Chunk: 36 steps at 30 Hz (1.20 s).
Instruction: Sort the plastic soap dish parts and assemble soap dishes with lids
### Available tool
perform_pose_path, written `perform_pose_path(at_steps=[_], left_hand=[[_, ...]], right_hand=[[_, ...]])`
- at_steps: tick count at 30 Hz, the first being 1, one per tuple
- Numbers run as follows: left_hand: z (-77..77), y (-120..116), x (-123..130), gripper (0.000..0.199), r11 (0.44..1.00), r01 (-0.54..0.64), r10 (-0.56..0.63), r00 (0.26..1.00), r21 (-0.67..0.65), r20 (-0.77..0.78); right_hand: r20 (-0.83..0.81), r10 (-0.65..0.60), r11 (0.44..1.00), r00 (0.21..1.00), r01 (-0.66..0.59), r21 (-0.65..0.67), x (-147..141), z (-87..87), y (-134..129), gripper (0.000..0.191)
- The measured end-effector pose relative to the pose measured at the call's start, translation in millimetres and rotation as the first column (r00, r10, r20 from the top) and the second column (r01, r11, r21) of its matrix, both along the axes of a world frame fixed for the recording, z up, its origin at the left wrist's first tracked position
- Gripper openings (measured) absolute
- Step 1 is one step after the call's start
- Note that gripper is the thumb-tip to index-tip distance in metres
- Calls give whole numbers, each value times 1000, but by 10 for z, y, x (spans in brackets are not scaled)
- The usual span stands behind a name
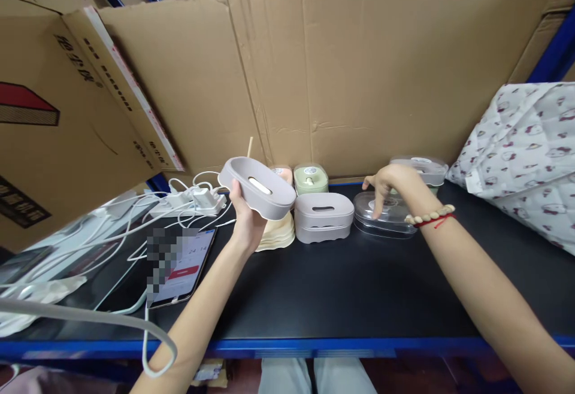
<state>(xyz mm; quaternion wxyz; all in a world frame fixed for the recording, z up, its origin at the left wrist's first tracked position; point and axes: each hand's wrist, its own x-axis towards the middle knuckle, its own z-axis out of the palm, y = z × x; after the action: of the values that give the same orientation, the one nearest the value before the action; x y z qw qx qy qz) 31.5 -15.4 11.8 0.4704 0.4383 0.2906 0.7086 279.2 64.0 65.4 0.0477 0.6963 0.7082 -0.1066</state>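
Note:
In the head view my left hand (248,224) grips a pale grey-mauve oval plastic piece (281,195) with a slot in its top, lifted and tilted above the table. A thin light stick (250,147) shows behind it. My right hand (385,183) is bent down over clear oval plastic covers (381,226), fingers apart; whether the fingertips touch them I cannot tell. Between my hands sits a stack of grey-mauve oval pieces (323,235). Cream oval pieces (279,233) are stacked under my left hand's piece, partly hidden.
Behind stand a green covered box (311,179), a peach one (282,172) and a grey one with a clear cover (424,169). A phone (188,268), power strip (204,201) and tangled white cables lie left. Cardboard (278,70) walls the back; a patterned quilted bag (525,148) sits right.

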Motion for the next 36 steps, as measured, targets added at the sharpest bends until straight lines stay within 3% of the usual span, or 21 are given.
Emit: perform_pose_path(at_steps=[2,4,6,9,12,15,21,27,29,33,36], left_hand=[[4,-22,0,61,999,26,-26,1000,-23,6],[-7,-51,1,61,996,71,-71,997,-53,5],[-29,-75,6,64,993,93,-93,996,-79,0],[-77,-76,19,73,987,86,-92,995,-136,-34],[-116,-37,16,83,993,53,-65,992,-105,-110],[-138,4,-9,88,999,42,-46,988,-32,-144],[-150,-4,-45,96,994,40,-54,989,-100,-135],[-30,-27,-103,81,998,39,-44,995,-53,-94],[16,-19,-154,78,996,-56,52,998,-69,-46],[82,-16,-244,73,987,-147,146,989,-63,-30],[111,-10,-264,69,984,-174,171,983,-41,-68]], right_hand=[[13,46,998,999,-45,-34,-95,118,-128,106],[-151,246,960,957,-220,171,-218,201,-259,107],[-351,508,849,787,-387,361,-379,221,-381,100],[-557,675,723,484,-582,372,-647,148,-519,98],[-589,699,684,405,-620,385,-829,37,-563,101],[-603,692,697,396,-583,417,-874,-28,-529,96],[-613,671,726,416,-535,431,-862,-7,-512,100],[-672,635,752,381,-506,423,-725,59,-405,84],[-637,622,774,456,-486,407,-591,99,-345,87],[-376,586,808,717,-484,336,-331,155,-257,101],[-301,523,852,797,-486,193,-257,140,-206,101]])
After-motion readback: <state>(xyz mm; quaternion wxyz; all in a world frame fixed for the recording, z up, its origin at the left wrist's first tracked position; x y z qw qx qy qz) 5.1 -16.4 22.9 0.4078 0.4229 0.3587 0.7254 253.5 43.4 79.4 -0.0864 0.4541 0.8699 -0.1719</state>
